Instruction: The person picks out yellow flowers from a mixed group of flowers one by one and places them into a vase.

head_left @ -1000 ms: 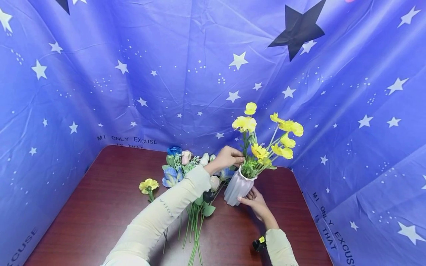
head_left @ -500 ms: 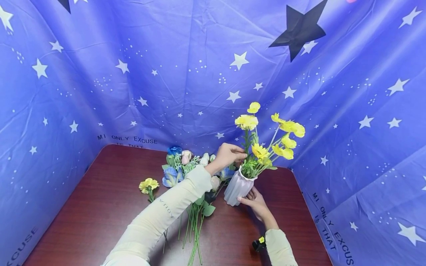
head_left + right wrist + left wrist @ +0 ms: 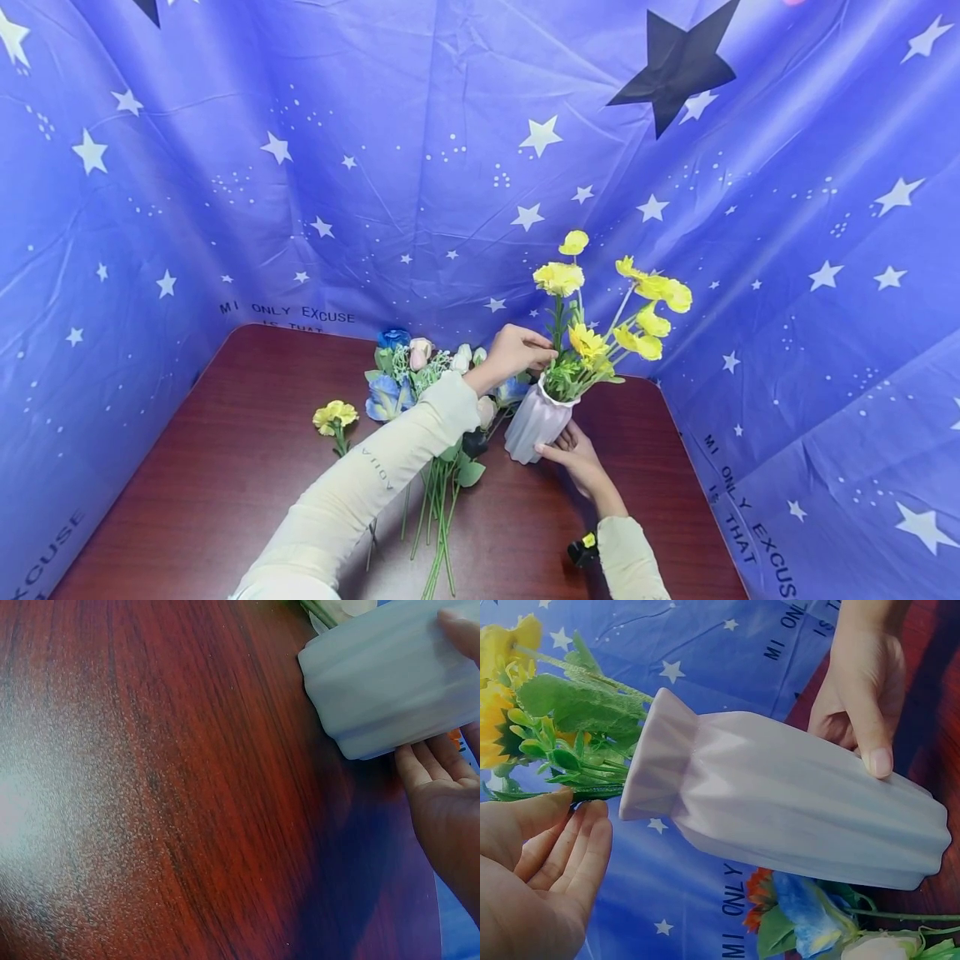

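A pale, fluted vase (image 3: 538, 423) leans a little on the table, several yellow flowers standing in its mouth. My right hand (image 3: 581, 462) grips the vase low on its right side; in the left wrist view its thumb (image 3: 880, 760) lies along the wall. Beside the rim, my left hand (image 3: 515, 354) pinches the green stem (image 3: 592, 793) of a yellow carnation (image 3: 558, 278) between thumb and fingers. That stem runs into the vase mouth, and its lower end is hidden inside. Yellow poppy-like blooms (image 3: 651, 321) fan out to the right, with a small sunflower (image 3: 587, 342) lower down.
Left of the vase lies a heap of flowers, with a blue rose (image 3: 393, 340), a blue iris-like bloom (image 3: 387, 398) and long green stems (image 3: 438, 533). A single yellow carnation (image 3: 335, 418) lies further left. A small black object (image 3: 582, 552) is near my right sleeve. Starry blue cloth (image 3: 420, 208) walls the table.
The carnation at my left hand has shifted slightly to the right, and the left fingers with it. My right hand and the vase stay in place.
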The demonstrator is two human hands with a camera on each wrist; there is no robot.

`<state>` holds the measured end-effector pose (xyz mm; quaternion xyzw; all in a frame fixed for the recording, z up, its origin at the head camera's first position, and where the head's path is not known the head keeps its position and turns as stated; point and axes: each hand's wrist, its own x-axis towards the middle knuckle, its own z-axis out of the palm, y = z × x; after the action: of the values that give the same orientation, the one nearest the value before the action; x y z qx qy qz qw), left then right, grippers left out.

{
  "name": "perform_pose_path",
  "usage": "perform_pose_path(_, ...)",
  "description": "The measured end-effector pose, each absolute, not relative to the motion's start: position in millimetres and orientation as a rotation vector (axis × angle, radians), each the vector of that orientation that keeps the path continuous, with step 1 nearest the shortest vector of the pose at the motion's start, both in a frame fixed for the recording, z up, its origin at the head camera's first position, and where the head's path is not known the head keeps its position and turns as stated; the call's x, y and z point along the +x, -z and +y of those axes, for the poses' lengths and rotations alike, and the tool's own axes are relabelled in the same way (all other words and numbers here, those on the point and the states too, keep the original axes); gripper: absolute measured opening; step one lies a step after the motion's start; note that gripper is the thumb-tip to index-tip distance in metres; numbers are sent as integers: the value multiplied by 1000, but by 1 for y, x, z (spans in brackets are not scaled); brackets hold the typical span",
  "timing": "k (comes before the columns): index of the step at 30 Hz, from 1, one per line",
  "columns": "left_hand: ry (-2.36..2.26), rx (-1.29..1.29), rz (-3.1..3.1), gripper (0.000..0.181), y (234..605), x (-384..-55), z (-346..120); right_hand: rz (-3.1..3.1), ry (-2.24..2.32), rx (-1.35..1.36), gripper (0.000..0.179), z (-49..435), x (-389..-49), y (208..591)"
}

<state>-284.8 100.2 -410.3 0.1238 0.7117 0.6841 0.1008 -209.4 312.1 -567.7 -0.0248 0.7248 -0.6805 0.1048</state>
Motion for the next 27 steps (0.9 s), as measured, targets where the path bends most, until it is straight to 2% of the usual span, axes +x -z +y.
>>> perform_pose_path(27, -1966, 350, 2090, 26, 402, -292, 68, 2141, 2020, -58, 87, 312, -210, 569)
